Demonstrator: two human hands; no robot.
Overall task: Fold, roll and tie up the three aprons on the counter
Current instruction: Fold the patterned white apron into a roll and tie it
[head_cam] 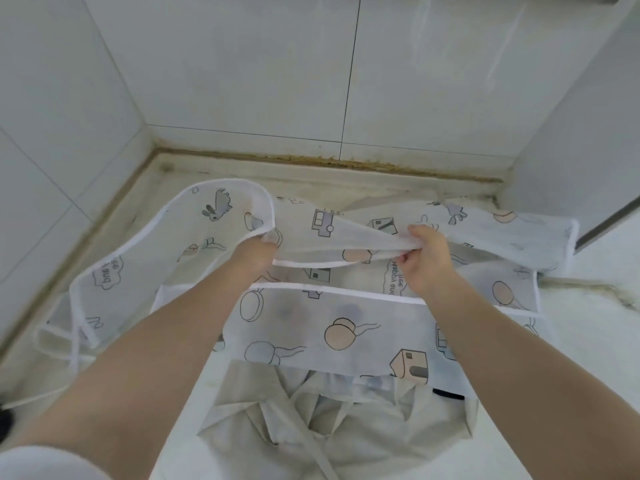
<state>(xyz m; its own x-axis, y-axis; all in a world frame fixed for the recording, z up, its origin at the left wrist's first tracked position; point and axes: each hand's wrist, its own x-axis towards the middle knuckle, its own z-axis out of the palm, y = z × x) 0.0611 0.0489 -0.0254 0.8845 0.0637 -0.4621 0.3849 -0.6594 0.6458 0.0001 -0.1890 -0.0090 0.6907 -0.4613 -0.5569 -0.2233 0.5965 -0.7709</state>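
A translucent white apron printed with cartoon houses and balloons lies spread over the marble counter. My left hand grips a lifted part of it, and the fabric curls over and hides the fingers. My right hand pinches a bunched fold of the same apron and holds it above the counter. A plain beige apron with long ties lies crumpled at the front edge, partly under the printed one. I cannot make out a third apron.
White tiled walls close the counter at the back and left, with a stained seam along the base. A white cabinet side rises at the right. A white strap loop lies at the left.
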